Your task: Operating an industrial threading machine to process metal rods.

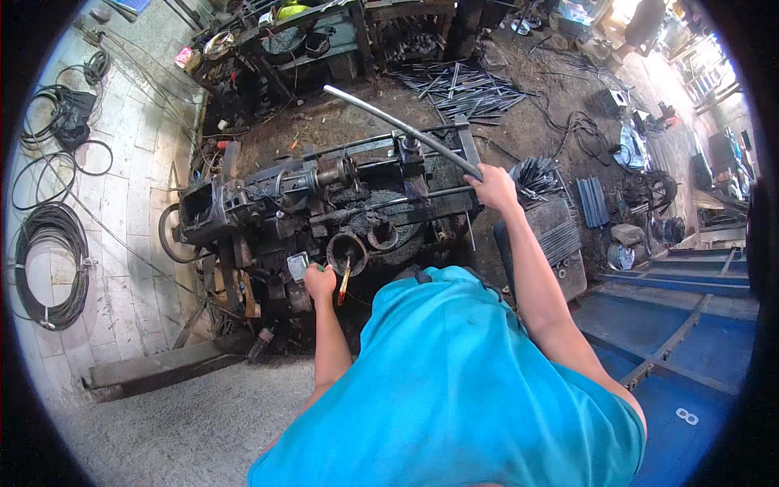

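Observation:
My right hand (495,188) is wrapped round the near end of a long grey metal rod (438,148). The rod slants up and to the left, crossing above the carriage (412,166) of a greasy lathe-like machine (312,183); whether it touches the carriage I cannot tell. At the machine's near side, my left hand (320,282) has its fingers curled at the edge of a small pale grey box (298,265). Just right of that hand are a round metal ring (347,250) and a brush-like tool with a yellow and red handle (345,282).
Loose metal rods (462,88) lie heaped on the dirt floor beyond the machine. To the right stands a metal stand (560,235) with bundled rods, near blue metal panels (682,325). Coiled black cable (53,260) hangs on the left wall; a beam (166,361) lies below.

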Available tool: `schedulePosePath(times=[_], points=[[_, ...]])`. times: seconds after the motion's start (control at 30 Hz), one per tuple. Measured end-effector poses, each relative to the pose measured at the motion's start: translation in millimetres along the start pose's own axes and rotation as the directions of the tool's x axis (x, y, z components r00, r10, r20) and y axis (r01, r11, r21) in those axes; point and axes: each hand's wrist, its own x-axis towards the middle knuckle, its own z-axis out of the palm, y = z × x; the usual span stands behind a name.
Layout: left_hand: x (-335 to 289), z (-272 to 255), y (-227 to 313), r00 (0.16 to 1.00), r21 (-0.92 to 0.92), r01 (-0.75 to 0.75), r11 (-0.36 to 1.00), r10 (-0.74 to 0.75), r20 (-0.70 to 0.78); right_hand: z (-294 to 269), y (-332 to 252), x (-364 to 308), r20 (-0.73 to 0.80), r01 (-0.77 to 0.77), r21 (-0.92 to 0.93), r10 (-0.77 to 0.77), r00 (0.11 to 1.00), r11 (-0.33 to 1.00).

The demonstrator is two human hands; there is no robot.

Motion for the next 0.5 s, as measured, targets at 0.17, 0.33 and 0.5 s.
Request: schedulePosePath(times=[0.17, 0.33, 0.5], points=[[0, 0, 1, 1.0, 0.004, 0.029, 1.0, -0.029, 0.008, -6, -7, -1, 0.001, -0.037, 0.006, 0.037, 0.999, 0.999], [8, 13, -12, 0.999, 0.011, -0.001, 1.0, 0.001, -0.046, 0, 5, 3, -0.004, 0.015, 0.006, -0.015, 1.0, 1.0], [0, 7, -3, 0.997, 0.02, -0.038, 0.999, 0.039, -0.07, -3, -4, -3, -0.01, -0.037, -0.033, 0.037, 0.999, 0.999]])
